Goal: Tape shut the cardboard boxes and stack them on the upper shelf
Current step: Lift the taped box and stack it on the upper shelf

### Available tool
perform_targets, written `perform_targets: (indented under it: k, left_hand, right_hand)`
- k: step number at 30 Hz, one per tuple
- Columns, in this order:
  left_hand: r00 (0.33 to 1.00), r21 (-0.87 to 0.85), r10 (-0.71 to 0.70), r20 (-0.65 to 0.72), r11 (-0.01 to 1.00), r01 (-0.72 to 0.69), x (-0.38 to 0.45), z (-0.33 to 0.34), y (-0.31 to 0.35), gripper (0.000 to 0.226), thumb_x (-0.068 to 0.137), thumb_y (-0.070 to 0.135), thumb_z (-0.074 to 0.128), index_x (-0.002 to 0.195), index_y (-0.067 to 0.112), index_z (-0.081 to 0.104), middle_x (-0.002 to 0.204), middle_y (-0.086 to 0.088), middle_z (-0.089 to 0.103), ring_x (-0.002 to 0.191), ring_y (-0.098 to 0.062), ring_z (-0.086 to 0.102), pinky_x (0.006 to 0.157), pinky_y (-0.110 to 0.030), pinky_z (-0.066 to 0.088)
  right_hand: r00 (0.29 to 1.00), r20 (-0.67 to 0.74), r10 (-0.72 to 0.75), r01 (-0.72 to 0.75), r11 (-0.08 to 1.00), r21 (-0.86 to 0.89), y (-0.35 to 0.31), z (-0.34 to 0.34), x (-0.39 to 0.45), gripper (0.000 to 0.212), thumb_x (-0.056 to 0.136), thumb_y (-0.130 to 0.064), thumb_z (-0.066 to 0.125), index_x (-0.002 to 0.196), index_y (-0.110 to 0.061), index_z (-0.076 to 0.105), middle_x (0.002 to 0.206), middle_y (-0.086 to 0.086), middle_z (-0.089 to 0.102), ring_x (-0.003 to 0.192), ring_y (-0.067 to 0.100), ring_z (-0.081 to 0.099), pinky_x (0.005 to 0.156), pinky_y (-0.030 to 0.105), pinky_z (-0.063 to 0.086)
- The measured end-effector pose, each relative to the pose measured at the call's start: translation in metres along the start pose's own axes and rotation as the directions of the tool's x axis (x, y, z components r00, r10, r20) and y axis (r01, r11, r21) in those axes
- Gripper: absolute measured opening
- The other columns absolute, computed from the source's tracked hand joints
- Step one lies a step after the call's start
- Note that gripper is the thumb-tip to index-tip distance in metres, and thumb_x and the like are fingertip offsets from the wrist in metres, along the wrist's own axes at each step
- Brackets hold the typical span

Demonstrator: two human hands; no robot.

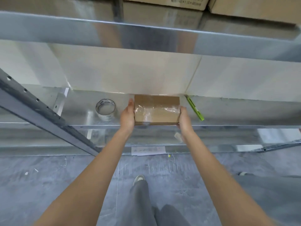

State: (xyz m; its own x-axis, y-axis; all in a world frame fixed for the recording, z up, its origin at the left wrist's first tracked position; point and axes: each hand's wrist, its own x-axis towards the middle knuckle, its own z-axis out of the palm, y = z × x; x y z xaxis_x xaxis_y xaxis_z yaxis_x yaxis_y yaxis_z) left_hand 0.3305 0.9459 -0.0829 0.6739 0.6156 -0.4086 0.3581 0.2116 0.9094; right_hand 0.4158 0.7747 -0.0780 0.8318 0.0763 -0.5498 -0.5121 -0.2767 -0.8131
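Observation:
A small cardboard box (156,110) with clear tape across its top sits on the metal lower shelf (78,108), close to the back wall. My left hand (127,115) lies flat against its left side, fingers straight. At the box's right side my right hand (184,119) holds it, with the fingers curled round the near right corner. A roll of clear tape (105,108) lies on the shelf to the left of the box. Above, the upper shelf (146,35) carries several cardboard boxes (164,3) at the top of the view.
A green utility knife (195,107) lies on the shelf just right of the box. A grey perforated upright (40,110) slants across the left. Below are a lower metal ledge (211,137), the grey floor and my legs.

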Motion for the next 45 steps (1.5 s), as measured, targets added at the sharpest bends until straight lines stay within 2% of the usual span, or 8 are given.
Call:
perform_targets:
  k: [2, 5, 12, 19, 27, 37, 42, 45]
  left_hand:
    - [0.998, -0.173, -0.06, -0.018, 0.983, 0.056, -0.015, -0.001, -0.008, 0.053, 0.103, 0.052, 0.027, 0.094, 0.021, 0.069, 0.083, 0.008, 0.071, 0.075, -0.004, 0.062, 0.071, -0.023, 0.048]
    - [0.989, -0.414, -0.144, 0.033, 0.899, 0.145, -0.035, 0.0, -0.023, 0.059, 0.106, 0.047, 0.022, 0.131, 0.011, 0.061, 0.125, -0.009, 0.066, 0.113, -0.021, 0.062, 0.093, -0.036, 0.051]
    - [0.985, -0.553, -0.166, -0.038, 0.825, 0.117, -0.111, 0.017, -0.041, 0.048, 0.106, 0.039, 0.028, 0.122, 0.017, 0.068, 0.117, -0.008, 0.071, 0.113, -0.029, 0.064, 0.098, -0.055, 0.049]
    - [0.999, -0.497, -0.003, -0.05, 0.867, -0.022, -0.19, 0.044, 0.001, 0.044, 0.106, 0.036, 0.031, 0.12, 0.019, 0.069, 0.104, 0.0, 0.073, 0.099, -0.019, 0.067, 0.097, -0.047, 0.052]
    - [0.98, -0.41, 0.192, -0.047, 0.891, -0.194, -0.255, 0.056, 0.094, 0.044, 0.1, 0.042, 0.035, 0.088, 0.032, 0.076, 0.086, 0.0, 0.076, 0.068, -0.015, 0.07, 0.051, -0.031, 0.055]
    - [0.9, -0.284, 0.424, -0.103, 0.854, -0.435, -0.295, 0.051, 0.177, 0.049, 0.104, 0.05, 0.025, 0.113, 0.031, 0.069, 0.1, 0.001, 0.074, 0.097, -0.015, 0.066, 0.064, -0.024, 0.052]
    - [0.858, -0.321, 0.5, -0.114, 0.799, -0.508, -0.295, 0.026, 0.212, 0.056, 0.102, 0.057, 0.021, 0.107, 0.037, 0.073, 0.097, 0.007, 0.076, 0.093, -0.009, 0.069, 0.073, -0.025, 0.055]
    - [0.808, -0.314, 0.562, -0.174, 0.746, -0.587, -0.295, 0.003, 0.238, 0.059, 0.101, 0.058, 0.021, 0.101, 0.034, 0.075, 0.094, 0.006, 0.076, 0.093, -0.009, 0.069, 0.07, -0.022, 0.054]
  right_hand:
    - [1.0, 0.02, -0.002, 0.0, 0.994, 0.113, 0.01, -0.007, -0.013, 0.034, 0.094, -0.038, 0.036, 0.081, -0.025, 0.065, 0.085, -0.006, 0.067, 0.093, 0.018, 0.058, 0.085, 0.034, 0.043]
    - [0.994, 0.107, -0.036, -0.006, 0.929, 0.37, 0.026, -0.015, -0.032, 0.038, 0.095, -0.037, 0.036, 0.089, -0.026, 0.071, 0.085, -0.006, 0.071, 0.086, 0.014, 0.064, 0.072, 0.029, 0.05]
    - [0.995, -0.029, -0.096, 0.101, 0.935, 0.341, 0.055, -0.048, -0.086, 0.04, 0.095, -0.043, 0.038, 0.104, -0.024, 0.072, 0.106, -0.002, 0.073, 0.094, 0.013, 0.066, 0.088, 0.033, 0.051]
    - [0.98, -0.139, -0.145, 0.183, 0.931, 0.316, 0.04, -0.106, -0.142, 0.038, 0.096, -0.045, 0.033, 0.088, -0.028, 0.067, 0.1, -0.004, 0.068, 0.088, 0.011, 0.061, 0.074, 0.029, 0.048]
    - [0.931, -0.152, -0.333, 0.366, 0.841, 0.398, -0.035, -0.141, -0.19, 0.042, 0.098, -0.045, 0.031, 0.099, -0.023, 0.066, 0.101, 0.001, 0.068, 0.09, 0.016, 0.063, 0.074, 0.032, 0.051]
    - [0.845, -0.107, -0.525, 0.512, 0.733, 0.448, -0.111, -0.159, -0.23, 0.046, 0.099, -0.056, 0.025, 0.115, -0.028, 0.059, 0.109, 0.002, 0.063, 0.097, 0.013, 0.06, 0.065, 0.022, 0.043]
    - [0.756, -0.048, -0.652, 0.603, 0.667, 0.437, -0.144, -0.152, -0.25, 0.046, 0.097, -0.06, 0.031, 0.121, -0.029, 0.054, 0.117, -0.005, 0.062, 0.11, 0.011, 0.057, 0.094, 0.033, 0.047]
    - [0.675, -0.002, -0.737, 0.671, 0.613, 0.416, -0.173, -0.141, -0.268, 0.04, 0.096, -0.059, 0.034, 0.115, -0.028, 0.05, 0.109, -0.008, 0.06, 0.103, 0.008, 0.056, 0.081, 0.028, 0.046]
